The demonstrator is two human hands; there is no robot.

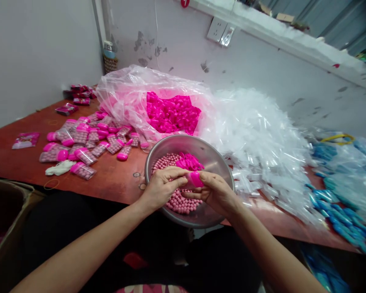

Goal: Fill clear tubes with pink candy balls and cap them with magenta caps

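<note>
Over a metal bowl (214, 159) I hold one small clear container between both hands. My left hand (160, 187) pinches its clear end, which the fingers mostly hide. On its other end sits a bright pink cap (196, 179), with my right hand (218, 193) closed around it by thumb and fingers. Whether anything is inside the container I cannot make out. Below my hands the bowl holds pink beads (183, 203) and a small heap of loose pink caps (189, 160).
Filled, capped containers (83, 171) lie on the red table (116, 179) to the left. Behind the bowl is a plastic bag (125, 93) of pink caps. Clear empty containers (256, 130) are heaped on the right, beside blue pieces (344, 215). A cardboard box (27, 203) stands lower left.
</note>
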